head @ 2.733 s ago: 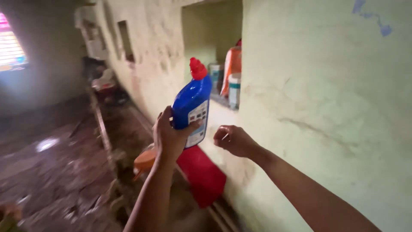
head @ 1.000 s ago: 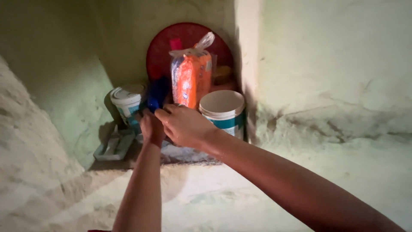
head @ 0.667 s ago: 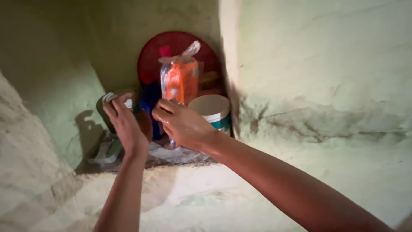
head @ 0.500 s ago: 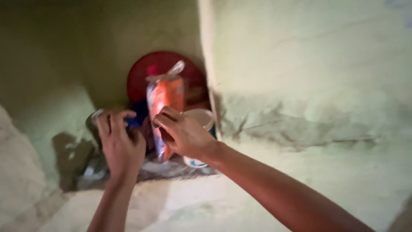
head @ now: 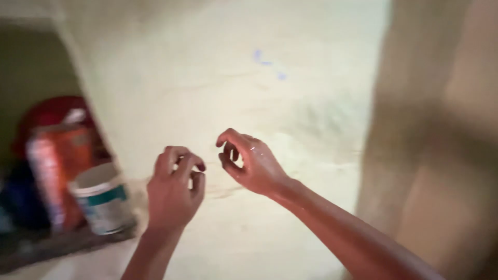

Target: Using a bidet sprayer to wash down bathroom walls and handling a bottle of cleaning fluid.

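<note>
I see both hands out in front of the pale green wall point(head: 311, 93), away from the niche at the left edge of the frame. My left hand point(head: 174, 192) hangs in the middle of the frame with its fingers point(head: 179, 158) loosely curled and nothing in them; my right hand point(head: 254, 163), just beside it and a little higher, has its fingers point(head: 228, 142) half-curled too — also empty. The two hands are near each other but not touching.

The putting-away looks done, as far as I can judge: the blue bottle point(head: 18, 199) sits low in the niche at the far left, dark and blurred, behind the orange packet point(head: 54, 166), with the white tub point(head: 101, 199) in front on the shelf point(head: 46, 246) and a red round thing point(head: 49, 109) at the back. Neither hand rests on any of them. I see nothing left in hand to place.

Against the frame half a second back, the change is plain — there both hands were inside the niche, the left by the bottle and the right on the orange packet. Now they have come out and the view has swung right, so the niche has slid to the left edge and bare wall fills the middle.
</note>
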